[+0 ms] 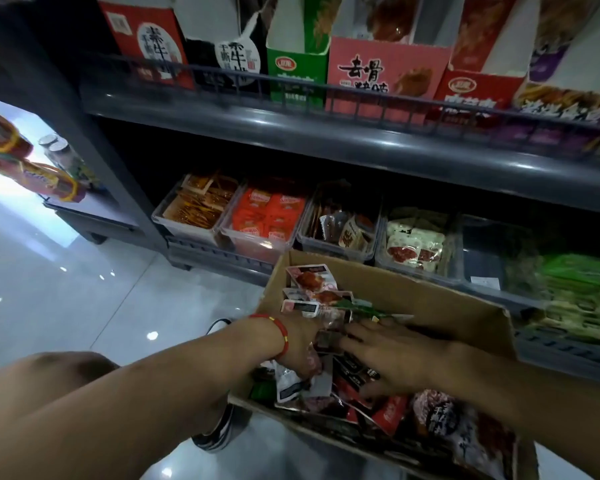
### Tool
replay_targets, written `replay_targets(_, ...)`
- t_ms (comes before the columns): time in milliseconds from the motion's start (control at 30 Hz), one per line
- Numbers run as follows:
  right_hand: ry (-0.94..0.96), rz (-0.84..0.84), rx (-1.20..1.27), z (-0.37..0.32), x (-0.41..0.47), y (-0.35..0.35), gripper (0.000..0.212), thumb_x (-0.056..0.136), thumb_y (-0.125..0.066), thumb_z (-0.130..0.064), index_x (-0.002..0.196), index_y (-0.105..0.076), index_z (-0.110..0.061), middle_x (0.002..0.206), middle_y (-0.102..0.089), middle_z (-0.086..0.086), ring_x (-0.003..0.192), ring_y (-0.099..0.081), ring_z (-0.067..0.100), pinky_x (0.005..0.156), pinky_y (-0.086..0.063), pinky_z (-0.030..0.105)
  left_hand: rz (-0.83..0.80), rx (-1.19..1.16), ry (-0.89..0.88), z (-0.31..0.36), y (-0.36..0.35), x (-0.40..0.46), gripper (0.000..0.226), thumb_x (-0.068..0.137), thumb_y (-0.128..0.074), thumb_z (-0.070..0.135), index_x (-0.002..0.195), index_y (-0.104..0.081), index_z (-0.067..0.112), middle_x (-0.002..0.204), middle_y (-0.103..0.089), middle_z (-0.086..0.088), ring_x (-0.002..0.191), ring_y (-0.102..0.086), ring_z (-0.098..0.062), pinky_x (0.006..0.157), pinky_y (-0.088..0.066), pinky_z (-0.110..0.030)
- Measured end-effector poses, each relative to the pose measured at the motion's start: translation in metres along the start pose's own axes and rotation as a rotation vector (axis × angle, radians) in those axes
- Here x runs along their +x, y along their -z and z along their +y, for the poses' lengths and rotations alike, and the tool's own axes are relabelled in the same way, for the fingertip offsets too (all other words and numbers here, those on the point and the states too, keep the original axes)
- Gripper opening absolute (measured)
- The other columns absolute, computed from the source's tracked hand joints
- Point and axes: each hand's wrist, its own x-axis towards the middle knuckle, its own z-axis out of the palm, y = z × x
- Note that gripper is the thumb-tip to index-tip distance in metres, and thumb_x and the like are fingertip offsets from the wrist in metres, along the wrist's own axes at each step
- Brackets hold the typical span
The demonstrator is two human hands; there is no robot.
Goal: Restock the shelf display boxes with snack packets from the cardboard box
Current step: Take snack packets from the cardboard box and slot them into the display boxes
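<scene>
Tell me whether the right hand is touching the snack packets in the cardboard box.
Touching. The head view shows the right hand lying palm-down on the snack packets inside the cardboard box, its fingers spread on the dark wrappers with no gap visible.

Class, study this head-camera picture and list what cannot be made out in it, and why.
- Left hand fingertips: buried among packets in the brown cardboard box; its grip cannot be told.
- Box's right end: cut off by the frame's lower edge.
- Dark clear bin on the lower shelf: contents lost in shadow.
- Purple display box: print blurred.
</scene>
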Motion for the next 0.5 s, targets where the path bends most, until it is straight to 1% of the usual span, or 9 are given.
replay_targets(67, -0.052, 0.010, 0.066, -0.005, 0.008, -0.010, 0.095, 0.087, -0.059, -0.069, 0.157, -0.012, -0.023, 0.164, -0.011, 0.010, 0.147, -0.022, 0.034, 0.116, -0.032, 0.049, 0.038, -0.098, 0.099, -0.001, -0.024, 0.017, 0.092, 0.093, -0.059, 0.051, 0.162, -0.006, 0.022, 0.164, -0.029, -0.013, 0.147, -0.032, -0.035, 0.121, -0.028, -0.041)
replay_targets(133, -0.115, -0.059, 0.119, -0.009, 0.016, -0.017, 0.100, 0.087, -0.057, -0.071, 0.158, -0.006, -0.022, 0.166, -0.001, 0.013, 0.150, -0.016, 0.038, 0.118, -0.030, 0.053, 0.127, -0.317, 0.225, -0.003, -0.045, 0.031, 0.102, 0.090, -0.053, 0.064, 0.163, 0.005, 0.021, 0.170, -0.010, -0.013, 0.153, -0.022, -0.036, 0.122, -0.027, -0.045)
replay_targets(200, -0.162, -0.134, 0.095, -0.011, 0.021, -0.020, 0.101, 0.089, -0.056, -0.068, 0.159, -0.001, -0.021, 0.167, 0.003, 0.017, 0.150, -0.016, 0.042, 0.119, -0.025, 0.056, 0.201, -0.426, 0.275, -0.003, -0.062, 0.039, 0.110, 0.091, -0.061, 0.059, 0.162, 0.011, 0.016, 0.171, -0.004, -0.011, 0.154, -0.018, -0.034, 0.123, -0.027, -0.042)
replay_targets(267, -0.207, -0.150, 0.092, -0.011, 0.024, -0.016, 0.096, 0.094, -0.057, -0.060, 0.160, -0.004, -0.014, 0.164, -0.012, 0.022, 0.142, -0.034, 0.044, 0.115, -0.032, 0.053, 0.249, -0.439, 0.265, -0.001, -0.070, 0.040, 0.110, 0.089, -0.071, 0.046, 0.162, 0.003, 0.012, 0.170, -0.012, -0.012, 0.154, -0.021, -0.031, 0.122, -0.028, -0.039)
replay_targets(300, -0.237, -0.117, 0.128, -0.012, 0.025, -0.011, 0.090, 0.096, -0.058, -0.051, 0.159, -0.008, -0.010, 0.157, -0.027, 0.024, 0.133, -0.046, 0.042, 0.107, -0.041, 0.048, 0.267, -0.448, 0.252, 0.000, -0.070, 0.040, 0.110, 0.087, -0.074, 0.041, 0.162, 0.000, 0.012, 0.168, -0.017, -0.012, 0.153, -0.024, -0.031, 0.121, -0.029, -0.038)
replay_targets(333, -0.258, -0.070, 0.171, -0.012, 0.025, -0.005, 0.082, 0.098, -0.059, -0.041, 0.157, -0.014, -0.007, 0.145, -0.044, 0.023, 0.120, -0.056, 0.038, 0.092, -0.047, 0.040, 0.255, -0.467, 0.250, 0.001, -0.068, 0.040, 0.110, 0.086, -0.076, 0.037, 0.162, -0.001, 0.011, 0.167, -0.022, -0.013, 0.152, -0.027, -0.031, 0.120, -0.031, -0.037)
replay_targets(367, -0.262, -0.025, 0.195, -0.012, 0.024, 0.000, 0.073, 0.098, -0.058, -0.031, 0.154, -0.020, -0.003, 0.128, -0.057, 0.020, 0.104, -0.061, 0.034, 0.077, -0.046, 0.036, 0.233, -0.490, 0.250, 0.001, -0.065, 0.040, 0.111, 0.086, -0.077, 0.033, 0.161, 0.001, 0.010, 0.164, -0.026, -0.015, 0.149, -0.031, -0.031, 0.118, -0.034, -0.037)
replay_targets(433, -0.245, 0.034, 0.176, -0.009, 0.020, 0.005, 0.054, 0.100, -0.052, -0.020, 0.147, -0.032, -0.003, 0.097, -0.061, 0.008, 0.080, -0.058, 0.026, 0.065, -0.039, 0.033, 0.209, -0.514, 0.268, 0.002, -0.051, 0.037, 0.110, 0.089, -0.075, 0.026, 0.160, 0.006, 0.009, 0.159, -0.035, -0.020, 0.142, -0.043, -0.035, 0.111, -0.043, -0.038)
replay_targets(500, -0.248, 0.082, 0.198, -0.002, 0.013, 0.009, 0.037, 0.103, -0.048, -0.018, 0.137, -0.039, -0.009, 0.082, -0.053, -0.005, 0.066, -0.052, 0.015, 0.058, -0.038, 0.031, 0.292, -0.525, 0.278, 0.000, -0.033, 0.030, 0.091, 0.094, -0.067, 0.020, 0.159, -0.005, 0.005, 0.146, -0.049, -0.023, 0.131, -0.053, -0.038, 0.103, -0.048, -0.038)
